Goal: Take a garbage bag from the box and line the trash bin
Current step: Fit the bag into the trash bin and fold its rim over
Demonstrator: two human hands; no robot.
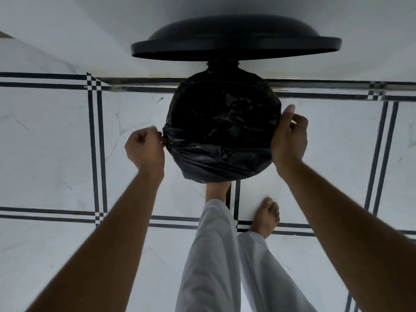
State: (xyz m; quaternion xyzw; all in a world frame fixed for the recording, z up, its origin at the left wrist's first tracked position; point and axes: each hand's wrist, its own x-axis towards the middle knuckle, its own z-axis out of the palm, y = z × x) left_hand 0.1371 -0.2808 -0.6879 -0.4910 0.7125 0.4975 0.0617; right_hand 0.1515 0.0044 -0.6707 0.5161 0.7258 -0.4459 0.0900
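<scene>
From the head camera, looking straight down, a round trash bin (225, 174) stands in the middle of the frame on a white tiled floor (56, 154) crossed by paired dark lines. A black garbage bag (222, 129) is spread over the bin's mouth, its crinkled edge folded down over the rim and hanging over the near side. The bin's dark lid (236, 39) stands raised at the top centre of the frame, hinged at the far edge of the bin, against a pale wall.

The left hand (145, 146), left of centre, is curled into a fist at the left edge of the bin, with its fingertips pinching the bag's plastic where it bunches at the rim. The right hand (289, 137), right of centre, lies against the right edge of the bin; its thumb points up along the rim and its fingers are curled down over the bag's folded edge, gripping it.

Below the bin, in the lower centre, one bare foot (217, 190) reaches under the bin's near edge, and the other foot (265, 217) is planted flat on the floor to the right. Both legs wear light trousers (213, 255).
</scene>
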